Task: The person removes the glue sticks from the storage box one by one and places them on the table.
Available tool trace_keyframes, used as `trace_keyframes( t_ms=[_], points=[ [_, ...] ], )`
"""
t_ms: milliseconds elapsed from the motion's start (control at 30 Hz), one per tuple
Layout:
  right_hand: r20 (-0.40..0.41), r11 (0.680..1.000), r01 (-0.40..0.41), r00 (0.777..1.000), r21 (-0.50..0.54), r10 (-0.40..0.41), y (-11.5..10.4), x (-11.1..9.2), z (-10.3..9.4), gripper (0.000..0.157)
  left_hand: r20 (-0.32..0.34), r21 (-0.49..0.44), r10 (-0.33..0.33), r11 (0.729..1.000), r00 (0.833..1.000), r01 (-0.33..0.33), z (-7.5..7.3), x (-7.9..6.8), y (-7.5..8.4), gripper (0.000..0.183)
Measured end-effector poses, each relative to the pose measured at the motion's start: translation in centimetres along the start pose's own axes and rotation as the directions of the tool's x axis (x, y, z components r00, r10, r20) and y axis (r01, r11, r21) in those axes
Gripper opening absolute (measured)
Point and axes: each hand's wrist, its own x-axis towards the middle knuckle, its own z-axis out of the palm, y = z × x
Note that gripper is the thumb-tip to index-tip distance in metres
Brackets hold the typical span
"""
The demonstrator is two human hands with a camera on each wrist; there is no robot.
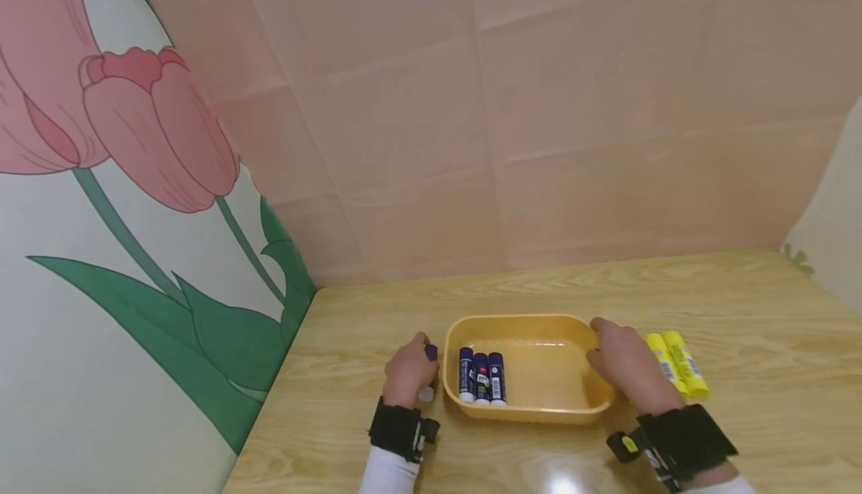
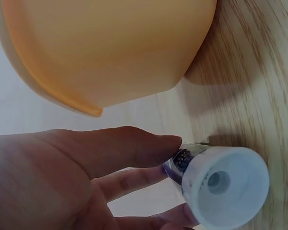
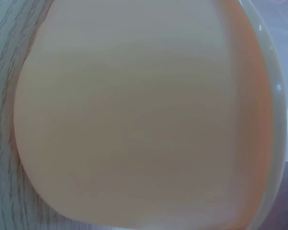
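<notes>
My left hand (image 1: 407,367) pinches a dark blue glue stick (image 1: 431,352) between thumb and fingers, just left of a yellow-orange plastic tray (image 1: 539,413). In the left wrist view, the white round base of this glue stick (image 2: 230,191) faces the camera, low over the wooden surface. Inside the tray, three blue glue sticks (image 1: 481,378) with white bases lie side by side at the left end. My right hand (image 1: 626,363) grips the tray's right rim. The right wrist view shows the tray's outer wall (image 3: 134,120) but none of the fingers.
Two yellow glue sticks (image 1: 680,363) lie together on the wooden table (image 1: 761,329), right of my right hand. A pinkish-brown sheet (image 1: 505,142) hangs behind the table. A wall with painted tulips (image 1: 155,127) rises at the left.
</notes>
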Motion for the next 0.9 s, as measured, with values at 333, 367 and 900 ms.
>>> trace_keyframes(
  t_ms=[333, 367, 900],
  points=[
    [-0.002, 1.0, 0.006, 1.0, 0.002, -0.006, 0.2, 0.11, 0.13, 0.057, 0.013, -0.01, -0.02, 1.0, 1.0, 0.021, -0.05, -0.16, 0.17, 0.046],
    [0.002, 1.0, 0.002, 1.0, 0.005, -0.002, 0.19, 0.13, 0.11, 0.057, 0.011, -0.013, -0.02, 1.0, 1.0, 0.02, -0.04, -0.16, 0.15, 0.045],
    [0.019, 1.0, -0.015, 1.0, 0.019, 0.015, -0.22, -0.16, -0.08, 0.056, -0.011, -0.013, -0.017, 1.0, 1.0, 0.016, -0.52, -0.18, 0.14, 0.048]
  ],
)
